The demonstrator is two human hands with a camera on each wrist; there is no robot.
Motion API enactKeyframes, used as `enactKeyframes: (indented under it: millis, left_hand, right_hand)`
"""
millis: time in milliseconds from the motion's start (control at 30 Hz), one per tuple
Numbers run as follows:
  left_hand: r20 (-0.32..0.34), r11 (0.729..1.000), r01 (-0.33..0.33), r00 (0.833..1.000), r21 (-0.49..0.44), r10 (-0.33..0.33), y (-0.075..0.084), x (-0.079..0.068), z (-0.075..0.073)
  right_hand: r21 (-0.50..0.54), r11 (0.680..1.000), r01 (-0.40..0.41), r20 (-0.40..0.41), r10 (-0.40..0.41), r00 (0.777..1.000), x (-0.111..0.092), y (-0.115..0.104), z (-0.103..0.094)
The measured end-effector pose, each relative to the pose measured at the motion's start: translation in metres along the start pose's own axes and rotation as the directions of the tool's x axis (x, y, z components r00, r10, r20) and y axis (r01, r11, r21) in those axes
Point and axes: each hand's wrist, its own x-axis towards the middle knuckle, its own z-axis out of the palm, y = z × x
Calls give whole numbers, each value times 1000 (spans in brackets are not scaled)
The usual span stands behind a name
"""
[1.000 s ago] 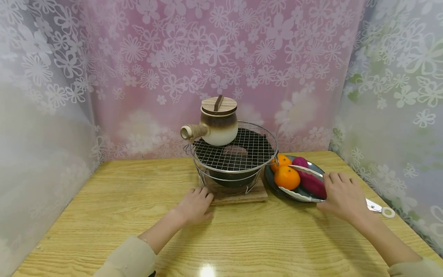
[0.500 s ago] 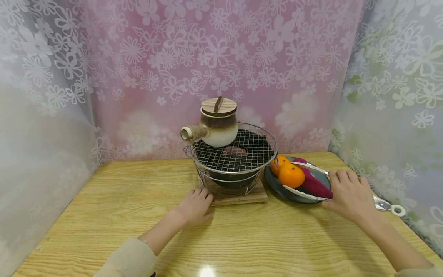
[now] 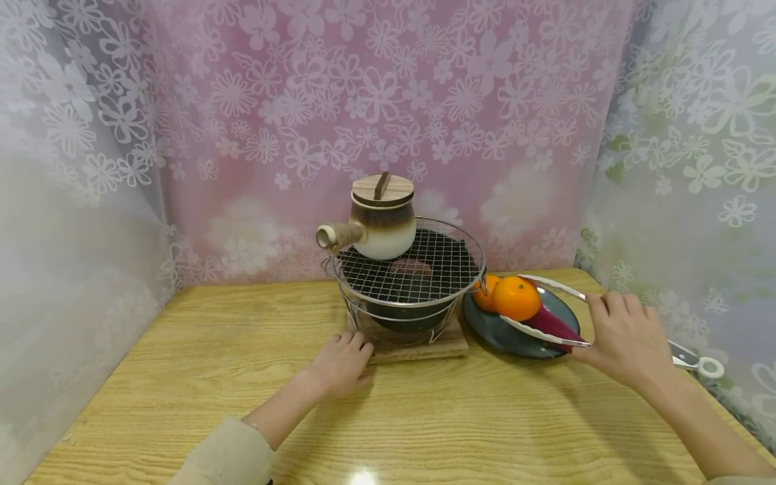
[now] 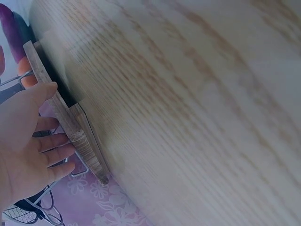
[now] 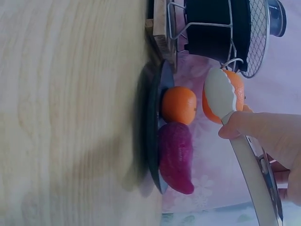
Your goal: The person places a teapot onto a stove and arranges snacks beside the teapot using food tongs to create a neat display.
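My right hand (image 3: 630, 342) grips white-tipped metal tongs (image 5: 248, 165). An orange (image 3: 516, 298) is held between the tong tips, raised off the dark plate (image 3: 506, 342). In the right wrist view a second orange (image 5: 179, 105) and a purple sweet potato (image 5: 175, 157) sit on that plate, the held orange apart from them. My left hand (image 3: 341, 360) rests at the left front corner of the wooden board (image 3: 418, 349) under the grill. In the left wrist view its fingers (image 4: 59, 154) reach along the board's edge, thumb against the side.
On the board stands a round dark grill with a wire rack (image 3: 418, 286) on top. A lidded clay pot (image 3: 384, 236) with a rope-wrapped side handle stands on the rack's back left. Flowered curtains (image 3: 388, 87) enclose the wooden table (image 3: 242, 337) behind and at both sides.
My right hand has moved right and slightly up with the tongs; the orange in them has risen off the plate, away from the other orange. My left hand stays at the board.
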Motion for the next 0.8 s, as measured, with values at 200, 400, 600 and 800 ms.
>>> enactKeyframes:
  millis: [200,400,600,800]
  left_hand:
    - [6,1000,3,1000,0,-3,1,0,1]
    - [-4,1000,1,1000,6,-1,1,-2,1]
    - [-11,1000,0,1000,16,0,1,-2,1]
    - [-31,1000,-1,1000,16,2,0,-2,2]
  right_hand:
    - [26,999,-31,-4,31,999,3,2,-9]
    - [46,997,-65,25,64,998,7,4,-19]
    - [37,995,-96,76,93,993,13,6,-30]
    - [45,992,-116,90,111,990,21,9,-41]
